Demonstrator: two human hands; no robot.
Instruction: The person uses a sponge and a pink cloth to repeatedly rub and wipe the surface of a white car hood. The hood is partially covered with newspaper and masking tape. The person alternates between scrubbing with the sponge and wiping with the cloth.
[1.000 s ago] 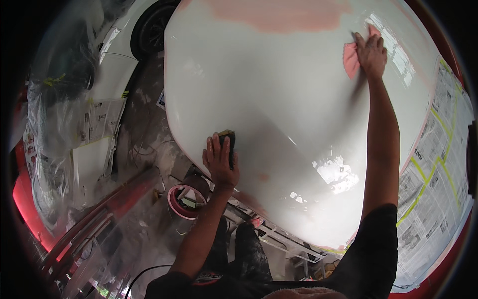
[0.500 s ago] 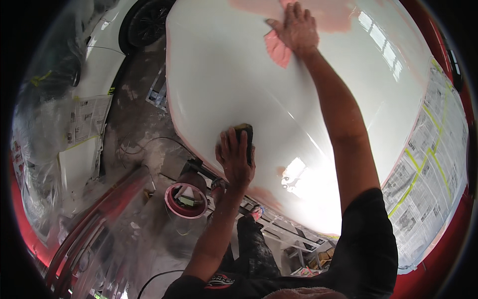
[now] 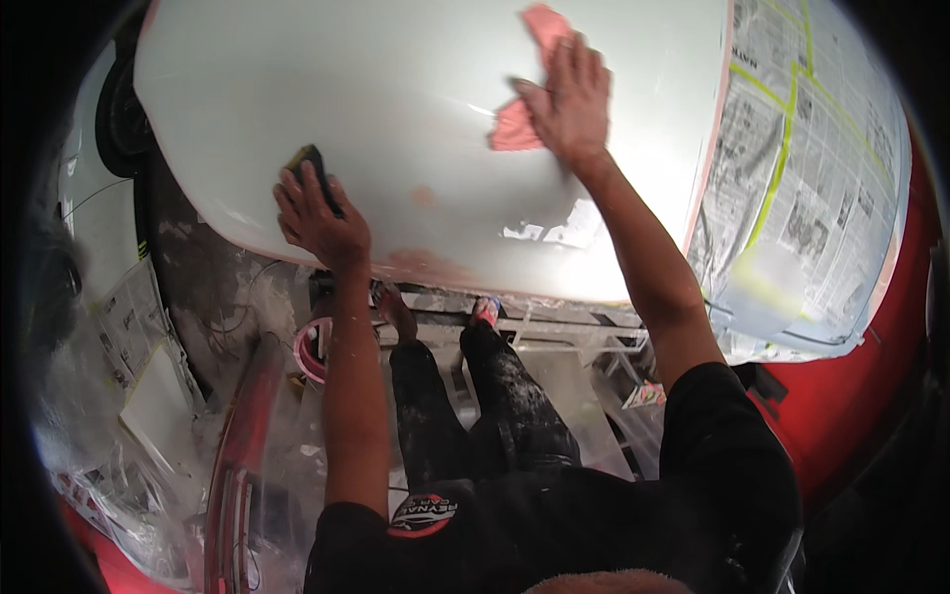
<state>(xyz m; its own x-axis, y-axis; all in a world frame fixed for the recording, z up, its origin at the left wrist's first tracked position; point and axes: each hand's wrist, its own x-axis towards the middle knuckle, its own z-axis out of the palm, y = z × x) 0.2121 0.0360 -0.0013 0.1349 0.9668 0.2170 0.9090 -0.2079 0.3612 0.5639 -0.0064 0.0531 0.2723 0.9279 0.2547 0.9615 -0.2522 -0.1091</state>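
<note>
A large, glossy white car panel point(image 3: 396, 99) curves in front of me, with pinkish patches near its close edge. My left hand point(image 3: 327, 223) lies on its left part, fingers around a dark sanding block point(image 3: 319, 170) with an olive-yellow end. Further right, my right hand point(image 3: 576, 104) presses a pink cloth point(image 3: 517, 129) against the surface. The cloth sticks out beyond the fingers on two sides, and its middle is hidden under the palm.
Newspaper masking point(image 3: 802, 198) with yellow-green tape borders the panel at right. Below the near edge is a metal frame point(image 3: 564, 332). A pink-rimmed bucket point(image 3: 309, 348) stands on the floor beside my feet. A white car body point(image 3: 104, 238) and plastic sheeting point(image 3: 129, 505) are at left.
My view has shifted to the right and down along the panel. Both hands remain on the panel, the left with the block and the right with the cloth, now angled differently.
</note>
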